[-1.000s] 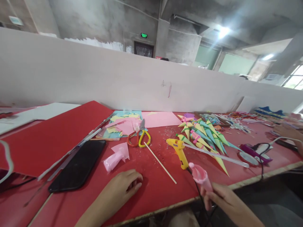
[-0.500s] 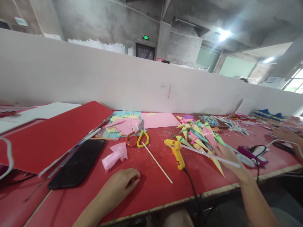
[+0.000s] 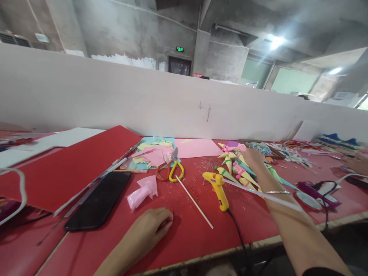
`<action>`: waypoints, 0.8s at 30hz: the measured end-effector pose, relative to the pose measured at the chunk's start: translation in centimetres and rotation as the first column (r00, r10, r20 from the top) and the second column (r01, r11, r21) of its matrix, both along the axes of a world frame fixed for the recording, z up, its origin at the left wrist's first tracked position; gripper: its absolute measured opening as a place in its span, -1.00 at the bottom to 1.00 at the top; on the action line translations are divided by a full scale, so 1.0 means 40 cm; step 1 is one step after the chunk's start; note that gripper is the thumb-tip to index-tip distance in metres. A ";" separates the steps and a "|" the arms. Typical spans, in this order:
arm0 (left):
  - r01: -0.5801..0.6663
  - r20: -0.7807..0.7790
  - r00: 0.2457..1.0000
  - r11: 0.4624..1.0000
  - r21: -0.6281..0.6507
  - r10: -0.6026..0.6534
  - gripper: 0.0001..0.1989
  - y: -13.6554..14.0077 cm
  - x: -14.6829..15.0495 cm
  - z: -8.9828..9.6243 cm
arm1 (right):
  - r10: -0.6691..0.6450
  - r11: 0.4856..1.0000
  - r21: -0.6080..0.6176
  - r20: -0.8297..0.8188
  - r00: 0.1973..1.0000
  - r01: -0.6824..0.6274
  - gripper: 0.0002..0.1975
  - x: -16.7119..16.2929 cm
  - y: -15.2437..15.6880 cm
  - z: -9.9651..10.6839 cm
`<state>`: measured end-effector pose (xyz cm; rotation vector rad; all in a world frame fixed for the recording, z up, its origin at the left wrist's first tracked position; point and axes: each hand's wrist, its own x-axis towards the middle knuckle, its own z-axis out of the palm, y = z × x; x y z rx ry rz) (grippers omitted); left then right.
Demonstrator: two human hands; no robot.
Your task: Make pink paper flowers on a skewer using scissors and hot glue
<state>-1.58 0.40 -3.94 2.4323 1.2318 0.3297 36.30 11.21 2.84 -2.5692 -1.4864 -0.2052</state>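
Pink, a small piece [image 3: 242, 147] meets my right hand [image 3: 253, 158] at the far end of the pastel cones [image 3: 244, 177]; how closed that grip is, I can't tell. My left hand [image 3: 158, 223] lies half-curled, empty. Likely I'm placing the piece; next calls for gentle release.

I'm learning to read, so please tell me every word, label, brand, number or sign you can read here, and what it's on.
None can be read for sure.
Green lit rectangular sign above the dark doorway: too small and blurred.
Small red rectangular sign behind the white partition: too small.
Small pale rectangular plate on the grey wall: any writing too blurred.
Yellow plastic glue gun: dark label marks, too small.
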 end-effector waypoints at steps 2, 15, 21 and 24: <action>-0.005 -0.003 1.000 1.000 -0.003 0.005 -0.81 -0.002 0.002 0.002 | -0.035 0.999 -0.001 -0.032 0.999 0.035 -0.48 0.002 0.008 -0.003; -0.020 -0.014 1.000 1.000 0.010 0.020 -0.82 -0.010 0.005 0.007 | -0.062 0.991 0.110 -0.089 0.994 0.071 -0.54 0.017 0.004 -0.006; -0.002 -0.008 1.000 1.000 0.003 0.002 -0.82 -0.008 0.004 0.004 | 0.028 0.973 0.230 -0.105 0.994 -0.003 -0.57 0.031 -0.007 -0.011; -0.002 -0.015 1.000 1.000 0.010 0.002 -0.82 -0.013 0.005 0.010 | 0.021 0.935 0.355 -0.122 0.992 0.024 -0.57 0.057 -0.042 0.001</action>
